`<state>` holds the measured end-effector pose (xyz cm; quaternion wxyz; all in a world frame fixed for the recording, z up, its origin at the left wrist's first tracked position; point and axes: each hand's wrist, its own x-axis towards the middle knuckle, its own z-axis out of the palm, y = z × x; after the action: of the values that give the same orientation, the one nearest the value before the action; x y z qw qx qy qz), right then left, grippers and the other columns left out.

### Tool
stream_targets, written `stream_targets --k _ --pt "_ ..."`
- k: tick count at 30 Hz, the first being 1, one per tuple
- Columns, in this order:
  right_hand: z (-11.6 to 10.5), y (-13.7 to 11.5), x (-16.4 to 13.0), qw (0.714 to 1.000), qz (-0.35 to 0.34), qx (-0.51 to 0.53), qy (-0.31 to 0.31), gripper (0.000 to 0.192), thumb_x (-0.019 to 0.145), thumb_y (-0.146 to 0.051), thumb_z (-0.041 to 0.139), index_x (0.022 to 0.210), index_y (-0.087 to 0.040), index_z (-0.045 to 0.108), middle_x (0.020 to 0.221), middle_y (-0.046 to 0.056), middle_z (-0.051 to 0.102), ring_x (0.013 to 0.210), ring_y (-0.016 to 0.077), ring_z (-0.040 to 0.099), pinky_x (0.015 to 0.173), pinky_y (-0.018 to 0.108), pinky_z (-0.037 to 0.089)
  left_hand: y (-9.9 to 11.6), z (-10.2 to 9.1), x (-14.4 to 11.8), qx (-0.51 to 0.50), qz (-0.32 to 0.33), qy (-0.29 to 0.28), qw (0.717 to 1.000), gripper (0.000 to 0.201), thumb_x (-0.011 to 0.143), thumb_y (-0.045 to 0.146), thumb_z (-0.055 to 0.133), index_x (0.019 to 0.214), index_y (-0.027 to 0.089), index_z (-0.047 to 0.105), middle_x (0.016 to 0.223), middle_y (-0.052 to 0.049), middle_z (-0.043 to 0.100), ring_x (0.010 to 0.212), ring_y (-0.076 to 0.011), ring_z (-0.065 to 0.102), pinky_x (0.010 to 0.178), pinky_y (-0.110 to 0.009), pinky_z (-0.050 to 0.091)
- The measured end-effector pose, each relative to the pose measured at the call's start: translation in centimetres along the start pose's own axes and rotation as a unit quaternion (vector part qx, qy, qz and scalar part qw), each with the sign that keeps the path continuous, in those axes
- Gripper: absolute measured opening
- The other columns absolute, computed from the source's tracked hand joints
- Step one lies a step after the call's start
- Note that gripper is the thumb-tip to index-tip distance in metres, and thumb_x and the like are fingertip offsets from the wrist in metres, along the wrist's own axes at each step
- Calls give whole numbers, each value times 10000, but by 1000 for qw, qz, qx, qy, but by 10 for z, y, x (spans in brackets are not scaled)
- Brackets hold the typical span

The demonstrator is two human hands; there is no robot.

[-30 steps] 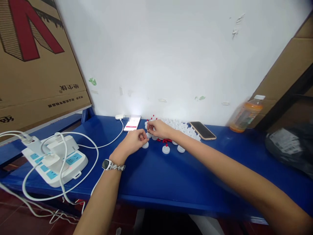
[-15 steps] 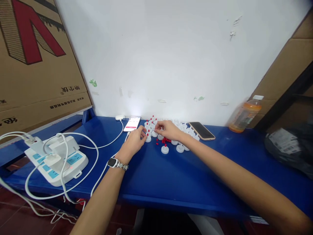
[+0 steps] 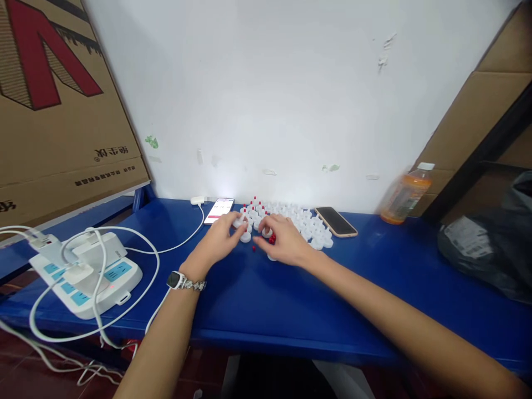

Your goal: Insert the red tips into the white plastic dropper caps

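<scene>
Right hand [image 3: 285, 244] drawn nearer, white caps [image 3: 307, 224] beside

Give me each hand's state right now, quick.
Left hand: fingers pinched on a small white cap.
Right hand: curled over the loose red pieces; whether it grips any cannot be told.

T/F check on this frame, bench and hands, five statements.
1. The left hand wears a wristwatch. True.
2. The orange drink bottle lies on its side. False: it stands upright by the wall.
3. Both hands are at the white caps. True; the right hand is beside small red pieces.
4. The table is green. False: blue.
5. Only one phone lies on the table. False: a lit phone and a dark phone.
</scene>
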<state>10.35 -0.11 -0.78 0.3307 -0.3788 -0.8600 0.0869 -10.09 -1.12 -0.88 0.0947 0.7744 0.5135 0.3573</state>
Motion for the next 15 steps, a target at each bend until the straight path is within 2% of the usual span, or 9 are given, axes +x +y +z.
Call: stream_targets --k 3,6,10,15 --pt "11 -6 1 979 -76 -171 -74 319 852 -483 634 924 -173 657 930 119 650 966 291 546 885 452 373 -4 -5 0 6 -18 18 1000 336 966 451 462 1097 174 600 961 -59 669 723 -175 578 684 -302 434" --pt "21 -8 7 955 -106 -252 -112 259 901 -359 568 981 -139 680 962 164 670 1014 324 530 919 480 342 -4 -1 0 19 -12 5 1000 337 956 453 477 1095 170 594 931 -56 660 745 -186 577 682 -303 426" --pt "22 -5 13 950 -108 -265 -129 205 894 -236 512 924 -129 684 938 166 693 990 317 544 914 471 336 -1 4 0 31 7 -22 999 316 958 448 465 1034 170 594 927 -68 645 796 -208 581 716 -320 428" --pt "8 -1 11 977 -68 -171 -107 120 825 -218 559 719 -177 596 777 86 671 865 247 570 870 411 355 1 8 -1 26 10 -32 999 314 957 453 464 1036 179 595 926 -71 643 799 -211 585 723 -324 438"
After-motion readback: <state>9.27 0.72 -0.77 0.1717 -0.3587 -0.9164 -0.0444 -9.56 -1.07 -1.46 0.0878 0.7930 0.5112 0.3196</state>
